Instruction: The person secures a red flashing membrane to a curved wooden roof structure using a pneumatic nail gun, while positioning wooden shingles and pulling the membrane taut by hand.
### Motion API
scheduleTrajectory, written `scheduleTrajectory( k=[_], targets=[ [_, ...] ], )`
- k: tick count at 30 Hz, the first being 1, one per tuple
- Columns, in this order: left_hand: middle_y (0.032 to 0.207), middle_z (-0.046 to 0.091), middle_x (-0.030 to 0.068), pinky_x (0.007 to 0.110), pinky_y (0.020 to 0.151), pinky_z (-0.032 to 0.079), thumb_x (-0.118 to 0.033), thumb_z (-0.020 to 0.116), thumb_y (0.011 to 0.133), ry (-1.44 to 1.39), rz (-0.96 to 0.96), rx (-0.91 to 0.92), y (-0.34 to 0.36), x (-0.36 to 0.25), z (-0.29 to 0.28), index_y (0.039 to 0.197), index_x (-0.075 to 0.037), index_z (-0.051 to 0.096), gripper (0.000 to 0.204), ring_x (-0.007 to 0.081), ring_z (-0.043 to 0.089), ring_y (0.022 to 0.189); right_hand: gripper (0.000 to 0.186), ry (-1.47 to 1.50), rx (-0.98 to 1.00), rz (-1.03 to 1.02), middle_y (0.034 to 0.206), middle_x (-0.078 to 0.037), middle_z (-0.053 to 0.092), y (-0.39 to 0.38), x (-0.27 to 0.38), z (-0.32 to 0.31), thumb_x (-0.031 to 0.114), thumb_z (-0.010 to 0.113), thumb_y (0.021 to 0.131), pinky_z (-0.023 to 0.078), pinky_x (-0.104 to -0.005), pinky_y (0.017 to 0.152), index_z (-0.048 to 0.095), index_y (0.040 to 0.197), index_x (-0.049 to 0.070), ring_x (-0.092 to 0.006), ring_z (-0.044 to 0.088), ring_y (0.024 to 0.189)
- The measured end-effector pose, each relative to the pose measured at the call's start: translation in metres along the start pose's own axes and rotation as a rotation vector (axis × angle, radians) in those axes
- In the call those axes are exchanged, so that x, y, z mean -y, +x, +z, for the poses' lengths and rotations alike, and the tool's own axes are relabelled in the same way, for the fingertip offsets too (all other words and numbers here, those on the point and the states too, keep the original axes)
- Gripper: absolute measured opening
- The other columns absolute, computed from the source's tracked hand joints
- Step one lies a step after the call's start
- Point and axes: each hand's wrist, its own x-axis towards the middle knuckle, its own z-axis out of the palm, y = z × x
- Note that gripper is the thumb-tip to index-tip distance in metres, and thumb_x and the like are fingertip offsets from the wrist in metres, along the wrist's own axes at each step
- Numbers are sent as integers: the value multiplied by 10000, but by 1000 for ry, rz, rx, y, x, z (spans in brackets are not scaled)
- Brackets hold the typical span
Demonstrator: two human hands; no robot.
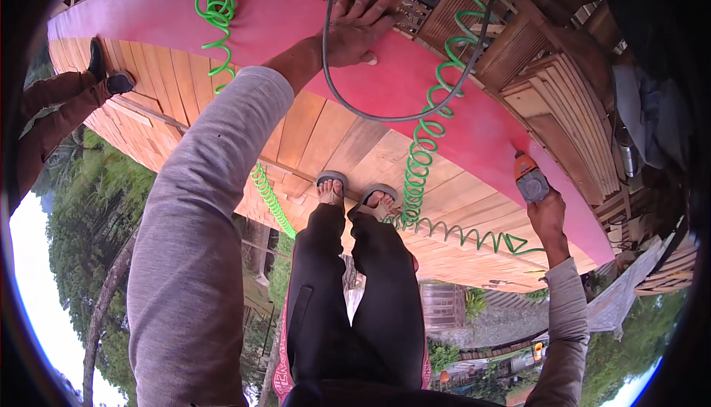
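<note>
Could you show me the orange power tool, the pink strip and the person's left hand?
Orange power tool (526, 169): head view, its casing.
Pink strip (396, 77): head view, its middle stretch.
Left hand (354, 41): head view, its back.

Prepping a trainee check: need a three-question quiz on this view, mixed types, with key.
1. Multiple choice: which hand holds the orange tool? A) left B) right C) neither
2. True or false: the left hand, over the pink strip, is balled into a fist.
3. Fill in the colour: the coils are ____.

Key:
1: B, the right hand.
2: False, its fingers are spread.
3: green.
</note>
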Motion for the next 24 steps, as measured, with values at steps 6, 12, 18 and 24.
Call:
scheduleTrajectory(
  k=[6, 12, 18, 24],
  targets=[
    [1767, -74, 154, 707, 1234, 132, -353, 891, 789, 16, 48, 8, -11, 12, 3, 1624, -174, 317, 1029, 436, -80, 1619, 621, 57, -128, 46, 1040, -238, 742, -18, 37, 6, 61, 782, 747, 588, -559, 848, 644, 1352, 88, -464, 717, 942],
    [1765, -68, 186, 698, 1238, 113, -409, 888, 771, 5, 115, -49, 15, 4, -21, 1575, -163, 392, 976, 458, -92, 1613, 519, 170, -258, 146, 1055, -245, 740, -35, 39, 3, 106, 799, 791, 583, -553, 843, 653, 1288, 65, -452, 723, 960],
    [1770, -8, 185, 697, 1241, 90, -626, 847, 700, 36, 10, -157, -13, 26, 14, 1484, -154, 522, 971, 454, -53, 1618, 356, 316, -403, 167, 918, -258, 741, -28, 82, 14, 229, 791, 852, 585, -546, 831, 687, 1083, -21, -468, 719, 913],
    [1778, -10, 156, 673, 1256, 43, -763, 722, 785, -1, -39, -64, 9, -8, 5, 1464, -190, 560, 903, 426, -76, 1624, 386, 518, -722, 304, 880, -267, 738, -115, 54, 118, 257, 844, 815, 595, -527, 775, 707, 996, -55, -472, 721, 853]
  ],
)
